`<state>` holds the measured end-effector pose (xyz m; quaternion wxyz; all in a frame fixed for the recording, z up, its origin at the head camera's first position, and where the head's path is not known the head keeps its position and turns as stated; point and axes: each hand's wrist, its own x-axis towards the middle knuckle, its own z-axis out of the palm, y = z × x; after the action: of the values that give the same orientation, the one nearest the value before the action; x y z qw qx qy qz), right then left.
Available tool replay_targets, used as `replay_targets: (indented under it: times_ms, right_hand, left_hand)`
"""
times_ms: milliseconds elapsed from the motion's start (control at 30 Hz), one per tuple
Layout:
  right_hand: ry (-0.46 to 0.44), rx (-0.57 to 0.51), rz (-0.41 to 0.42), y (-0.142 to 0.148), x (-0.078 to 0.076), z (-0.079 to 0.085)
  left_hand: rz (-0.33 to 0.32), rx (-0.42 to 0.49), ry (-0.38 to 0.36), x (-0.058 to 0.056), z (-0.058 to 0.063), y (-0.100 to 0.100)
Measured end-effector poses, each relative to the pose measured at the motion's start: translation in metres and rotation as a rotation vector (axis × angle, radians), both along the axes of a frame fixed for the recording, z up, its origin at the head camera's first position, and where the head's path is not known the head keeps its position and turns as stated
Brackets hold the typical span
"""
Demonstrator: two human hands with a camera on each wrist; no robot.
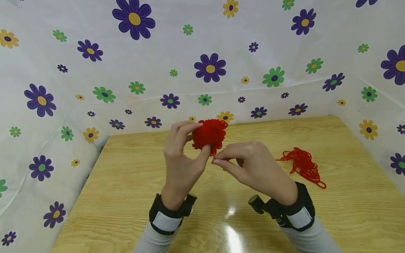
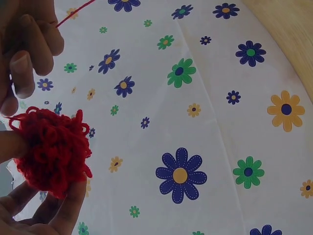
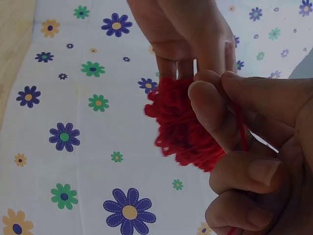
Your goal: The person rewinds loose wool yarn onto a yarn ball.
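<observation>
A fluffy, loopy ball of red yarn (image 1: 209,134) is held up over the table between the thumb and fingers of my left hand (image 1: 183,154). Just below its right side, my right hand (image 1: 253,165) pinches a red strand between thumb and forefinger, close to the ball. In the right wrist view the strand (image 3: 240,128) runs down from the pinch across the palm. The left wrist view shows the yarn ball (image 2: 53,149) with loops sticking out all round, gripped from below and from the side.
A loose heap of red yarn (image 1: 303,167) lies on the wooden table (image 1: 126,196) to the right, one end trailing toward my right hand. White cloth (image 1: 177,45) printed with flowers stands around the table's back and sides. Both wrists wear black straps (image 1: 302,211).
</observation>
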<state>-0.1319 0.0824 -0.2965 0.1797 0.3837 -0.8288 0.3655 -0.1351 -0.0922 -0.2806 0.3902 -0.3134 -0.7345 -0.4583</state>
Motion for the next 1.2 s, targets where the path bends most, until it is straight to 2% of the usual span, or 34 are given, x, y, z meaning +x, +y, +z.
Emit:
replay_targets:
  times_ms: [133, 267, 333, 367, 433, 567, 633, 733, 833, 900, 1000, 1200]
  right_hand:
    - [-0.011, -0.027, 0.02, 0.001, 0.001, 0.002]
    - [-0.03, -0.06, 0.039, 0.003, 0.002, 0.003]
    - [-0.04, -0.084, 0.038, 0.005, 0.002, 0.004]
    - [-0.045, -0.102, 0.038, 0.006, 0.002, 0.004]
    - [-0.043, -0.136, 0.033, 0.008, 0.001, 0.004]
    - [-0.023, -0.202, 0.012, 0.012, -0.001, 0.007]
    - [-0.01, -0.224, 0.0, 0.012, 0.0, 0.01]
    - [0.009, -0.256, -0.011, 0.011, 0.003, 0.017]
    - [0.039, -0.272, -0.022, 0.01, 0.006, 0.022]
    - [0.06, -0.273, -0.029, 0.01, 0.007, 0.024]
    - [0.075, -0.261, -0.042, 0.011, 0.003, 0.019]
    - [0.04, -0.238, -0.079, 0.015, -0.007, 0.005]
  left_hand:
    - [0.045, -0.066, 0.015, -0.004, -0.005, 0.001]
    - [0.069, -0.117, -0.009, -0.016, -0.02, -0.003]
    - [0.061, -0.145, -0.029, -0.022, -0.027, -0.006]
    - [0.039, -0.153, -0.04, -0.024, -0.029, -0.007]
    - [-0.015, -0.174, -0.063, -0.023, -0.026, -0.009]
    - [-0.161, -0.22, -0.126, -0.011, -0.008, -0.009]
    - [-0.239, -0.256, -0.179, -0.006, -0.002, -0.011]
    - [-0.383, -0.292, -0.277, -0.001, 0.002, -0.014]
    - [-0.53, -0.285, -0.373, 0.002, 0.005, -0.017]
    - [-0.598, -0.274, -0.42, 0.004, 0.006, -0.019]
    - [-0.667, -0.267, -0.465, 0.006, 0.009, -0.02]
    - [-0.738, -0.247, -0.486, 0.008, 0.014, -0.023]
